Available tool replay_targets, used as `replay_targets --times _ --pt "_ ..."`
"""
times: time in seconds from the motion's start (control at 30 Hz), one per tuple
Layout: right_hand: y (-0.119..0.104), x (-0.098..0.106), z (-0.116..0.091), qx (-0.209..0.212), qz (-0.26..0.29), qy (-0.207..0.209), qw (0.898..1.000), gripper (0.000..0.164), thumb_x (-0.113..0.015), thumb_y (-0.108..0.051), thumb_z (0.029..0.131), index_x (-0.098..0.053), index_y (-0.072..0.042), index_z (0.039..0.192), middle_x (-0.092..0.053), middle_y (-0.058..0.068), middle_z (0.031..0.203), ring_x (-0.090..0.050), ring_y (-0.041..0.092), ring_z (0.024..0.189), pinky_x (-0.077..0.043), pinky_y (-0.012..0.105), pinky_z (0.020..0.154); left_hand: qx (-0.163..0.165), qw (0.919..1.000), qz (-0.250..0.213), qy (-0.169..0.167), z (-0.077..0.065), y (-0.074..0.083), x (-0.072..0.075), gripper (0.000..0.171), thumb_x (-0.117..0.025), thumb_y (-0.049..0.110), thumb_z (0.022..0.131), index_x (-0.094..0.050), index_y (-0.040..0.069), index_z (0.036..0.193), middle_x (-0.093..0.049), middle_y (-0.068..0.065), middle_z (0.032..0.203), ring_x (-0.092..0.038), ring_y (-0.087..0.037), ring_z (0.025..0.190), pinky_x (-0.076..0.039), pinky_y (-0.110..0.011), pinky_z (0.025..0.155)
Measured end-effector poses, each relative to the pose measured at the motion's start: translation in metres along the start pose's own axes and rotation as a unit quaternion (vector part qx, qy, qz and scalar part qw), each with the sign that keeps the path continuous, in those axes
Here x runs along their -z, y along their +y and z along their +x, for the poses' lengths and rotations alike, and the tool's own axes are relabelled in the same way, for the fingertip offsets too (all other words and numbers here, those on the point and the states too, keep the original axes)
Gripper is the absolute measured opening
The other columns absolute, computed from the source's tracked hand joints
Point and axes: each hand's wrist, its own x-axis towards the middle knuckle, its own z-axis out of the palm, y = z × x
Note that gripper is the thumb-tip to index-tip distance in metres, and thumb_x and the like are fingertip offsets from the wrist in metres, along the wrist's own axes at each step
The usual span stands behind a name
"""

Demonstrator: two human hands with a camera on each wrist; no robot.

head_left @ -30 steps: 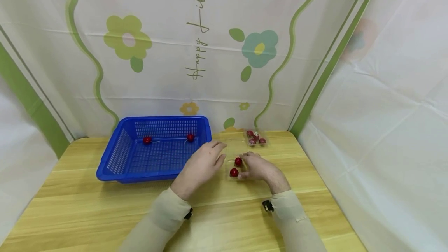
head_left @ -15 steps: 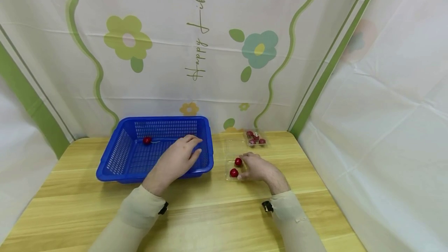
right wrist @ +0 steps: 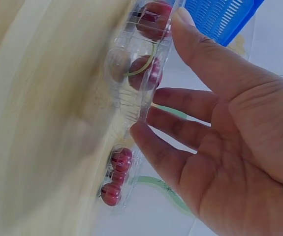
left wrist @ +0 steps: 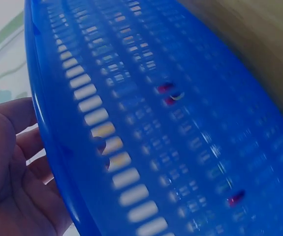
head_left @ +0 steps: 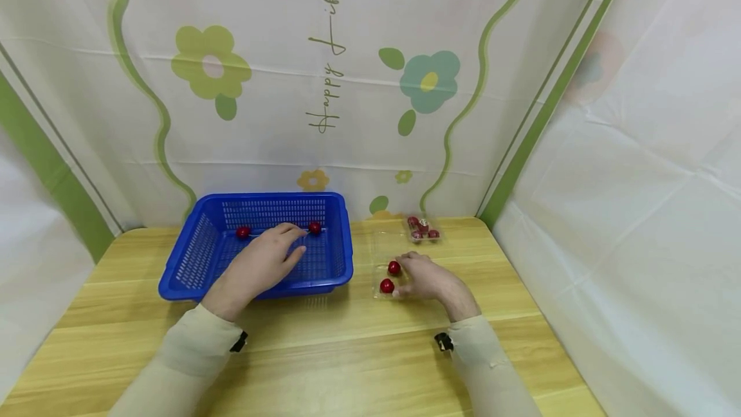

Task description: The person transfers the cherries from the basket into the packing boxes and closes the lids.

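Blue basket [head_left: 269, 197] is lying under the left grip [head_left: 257, 258], now shifting leftward, loose and seemingly holding nothing, leaving the wide-spread right grip [head_left: 427, 277] alone touching the clear clamshell [head_left: 379, 273].

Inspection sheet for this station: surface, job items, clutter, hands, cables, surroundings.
Surface: wood-grain table
Job items: blue basket, two red cherries visible inside; open clear box with two cherries; second clear box behind, with more cherries
Clutter: nothing seen
Left hand: over the basket, nothing seen in its grasp
Right hand: holds the open clear box's side
Cables: nothing seen
Surroundings: flower-printed white cloth behind; white sheeting at right
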Motion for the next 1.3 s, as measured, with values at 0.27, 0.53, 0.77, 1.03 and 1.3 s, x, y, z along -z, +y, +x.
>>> replay_targets --times 0.27,0.53,0.77,1.03,1.3 --pt "0.007 -0.001 0.003 0.015 0.007 -0.003 1.000 0.092 -0.094 -0.034 0.102 -0.050 0.005 0.173 -0.046 0.031 0.182 -0.043 0.054 0.171 -0.039 0.068 0.143 0.013 0.9996 0.010 -0.024 -0.009 -0.018 0.012 0.041 -0.073 0.021 0.117 -0.073 -0.004 0.150 -0.075 -0.027 0.151 -0.078 -0.046 0.135 -0.068 -0.062 0.112" --pt "0.014 -0.005 0.005 0.033 -0.014 0.006 0.999 0.092 -0.091 -0.042 0.104 -0.050 0.004 0.173 -0.051 0.031 0.179 -0.048 0.054 0.168 -0.043 0.067 0.141 0.019 0.9985 0.033 -0.040 -0.015 -0.036 0.024 0.041 -0.074 0.021 0.117 -0.073 -0.005 0.149 -0.074 -0.029 0.151 -0.075 -0.050 0.138 -0.065 -0.066 0.114" --pt "-0.002 -0.002 -0.004 0.019 -0.033 0.019 0.999 0.089 -0.094 -0.033 0.101 -0.054 0.007 0.169 -0.055 0.030 0.176 -0.052 0.052 0.166 -0.044 0.064 0.141 0.014 0.9972 0.055 -0.049 -0.022 -0.060 0.034 0.041 -0.076 0.021 0.115 -0.076 -0.006 0.146 -0.075 -0.031 0.150 -0.075 -0.052 0.137 -0.065 -0.068 0.114" --pt "0.001 -0.005 0.001 0.022 -0.050 0.024 0.998 0.086 -0.094 -0.033 0.101 -0.056 0.009 0.167 -0.056 0.031 0.175 -0.055 0.053 0.164 -0.046 0.064 0.139 0.022 0.9945 0.069 -0.076 -0.024 -0.066 0.049 0.042 -0.076 0.022 0.115 -0.075 -0.006 0.146 -0.073 -0.033 0.151 -0.074 -0.053 0.138 -0.064 -0.069 0.114" --pt "0.001 -0.006 0.002 0.031 -0.051 0.029 0.998 0.086 -0.095 -0.033 0.100 -0.058 0.010 0.164 -0.059 0.032 0.172 -0.057 0.053 0.161 -0.048 0.063 0.139 0.012 0.9944 0.067 -0.081 -0.015 -0.061 0.070 0.043 -0.075 0.023 0.116 -0.074 -0.008 0.146 -0.074 -0.033 0.148 -0.075 -0.053 0.136 -0.064 -0.069 0.114"
